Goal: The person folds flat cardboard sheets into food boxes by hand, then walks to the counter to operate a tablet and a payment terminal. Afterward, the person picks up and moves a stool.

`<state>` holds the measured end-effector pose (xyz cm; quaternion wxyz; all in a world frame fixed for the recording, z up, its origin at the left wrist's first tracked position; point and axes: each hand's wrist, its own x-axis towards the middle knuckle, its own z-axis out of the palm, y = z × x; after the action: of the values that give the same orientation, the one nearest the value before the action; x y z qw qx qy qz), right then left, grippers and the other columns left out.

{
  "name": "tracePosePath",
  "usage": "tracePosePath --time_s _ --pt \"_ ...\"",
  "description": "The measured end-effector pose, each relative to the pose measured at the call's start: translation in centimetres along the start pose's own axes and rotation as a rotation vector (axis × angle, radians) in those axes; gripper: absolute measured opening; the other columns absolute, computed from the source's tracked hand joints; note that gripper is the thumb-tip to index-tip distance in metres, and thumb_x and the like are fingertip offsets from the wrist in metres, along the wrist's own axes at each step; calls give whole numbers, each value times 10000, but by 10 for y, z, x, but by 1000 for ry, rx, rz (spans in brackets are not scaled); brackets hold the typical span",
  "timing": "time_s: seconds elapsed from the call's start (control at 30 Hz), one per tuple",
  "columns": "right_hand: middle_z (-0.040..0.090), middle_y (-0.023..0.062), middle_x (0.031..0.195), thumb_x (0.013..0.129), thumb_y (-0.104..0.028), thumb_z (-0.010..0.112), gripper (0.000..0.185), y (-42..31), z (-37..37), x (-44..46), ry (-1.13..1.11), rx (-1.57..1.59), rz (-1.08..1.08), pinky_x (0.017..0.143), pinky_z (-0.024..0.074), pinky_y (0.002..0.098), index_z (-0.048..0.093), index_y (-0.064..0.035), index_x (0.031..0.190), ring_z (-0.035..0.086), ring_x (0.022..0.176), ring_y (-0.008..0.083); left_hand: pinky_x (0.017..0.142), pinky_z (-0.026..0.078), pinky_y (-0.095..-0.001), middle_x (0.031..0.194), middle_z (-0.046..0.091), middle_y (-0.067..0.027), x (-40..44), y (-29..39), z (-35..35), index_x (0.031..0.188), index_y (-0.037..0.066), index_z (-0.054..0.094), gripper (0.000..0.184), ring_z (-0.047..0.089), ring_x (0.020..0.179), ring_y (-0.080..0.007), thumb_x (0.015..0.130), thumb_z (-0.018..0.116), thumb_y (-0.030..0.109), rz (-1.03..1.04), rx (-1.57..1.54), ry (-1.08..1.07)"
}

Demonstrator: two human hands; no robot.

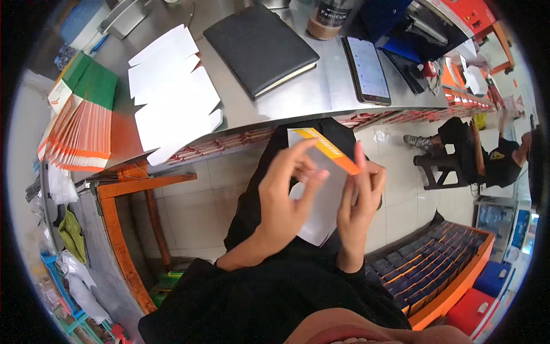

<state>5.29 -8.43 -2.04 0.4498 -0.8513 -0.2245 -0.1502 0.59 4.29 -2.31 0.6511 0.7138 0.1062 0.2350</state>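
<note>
A thin carton (321,215) with a white-grey inner face and an orange-yellow printed edge strip is held over my lap. My right hand (358,200) grips its right side, fingers near the orange end of the strip. At the left side, my left hand (289,195) has its fingers spread apart, slightly blurred, by the strip; whether it touches the carton is unclear. On the metal table (240,112) in front of me lies an unfolded white carton sheet (172,97). Beside it is a closed black notebook (260,49).
A fanned stack of orange-and-white cartons (80,135) stands at the left. A phone (366,69) and a drink cup (329,20) are on the table. An orange crate (458,286) of dark boxes sits at lower right. Another person (495,157) sits at far right.
</note>
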Motion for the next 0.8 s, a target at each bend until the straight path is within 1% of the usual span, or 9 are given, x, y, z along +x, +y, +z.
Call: tracePosePath --time_s 0.03,0.13,0.17,0.27,0.3,0.43,0.53,0.67,0.8 --pt "457 104 981 789 177 524 545 -6 3 -3 -23 61 -12 716 427 265 630 -54 1270 505 843 193 706 526 -256 980 636 -113 1 6 7 1259 16 585 456 647 824 -153 829 727 61 39 -110 33" --pt "438 93 978 767 200 515 566 2 3 -13 -81 112 -99 704 425 253 639 -52 1258 491 848 181 716 528 -251 1007 645 -124 2 8 6 1260 7 592 464 673 828 -164 814 723 19 -31 -127 -8" --pt "460 85 961 780 190 530 517 1 0 -11 -62 128 -70 694 413 239 662 -45 1221 493 846 165 727 532 -255 985 674 -120 4 13 6 1186 14 641 409 688 829 -163 786 712 -34 -125 -212 38" --pt "496 80 937 798 163 558 461 12 -11 -9 -34 221 46 685 406 234 677 -41 1193 501 836 156 792 521 -249 1021 675 -82 5 0 -9 1141 -23 652 349 647 883 -120 800 700 -73 -89 4 -83" --pt "527 77 913 812 117 599 393 13 -12 -9 -6 221 63 680 407 232 689 -31 1165 503 805 150 759 514 -258 940 698 -68 6 4 -8 1020 -1 707 273 645 829 -117 759 719 -79 -37 156 -21" --pt "557 70 866 774 93 650 420 -5 -17 -9 91 172 152 687 430 242 670 -10 1181 529 758 146 726 503 -266 847 702 -88 5 13 5 971 -1 721 264 647 781 -136 721 730 -87 243 293 -19" --pt "586 61 795 739 99 665 468 -13 -20 -7 205 101 106 705 462 259 641 14 1199 556 716 140 748 512 -266 905 713 -107 -5 19 21 1009 -14 714 287 664 826 -145 733 726 -91 119 136 2" --pt "630 81 831 759 100 663 427 -16 -21 -7 261 267 225 756 477 259 626 25 1178 616 805 142 857 536 -285 1052 702 -136 -9 16 29 1109 -55 671 297 675 932 -172 815 679 -94 11 -125 -112" --pt "668 77 860 783 77 692 523 -18 -34 0 139 681 323 856 460 274 510 54 1273 628 860 135 845 550 -276 1036 699 -161 0 19 21 1070 -76 667 256 685 921 -183 814 684 -88 -158 -440 -134"
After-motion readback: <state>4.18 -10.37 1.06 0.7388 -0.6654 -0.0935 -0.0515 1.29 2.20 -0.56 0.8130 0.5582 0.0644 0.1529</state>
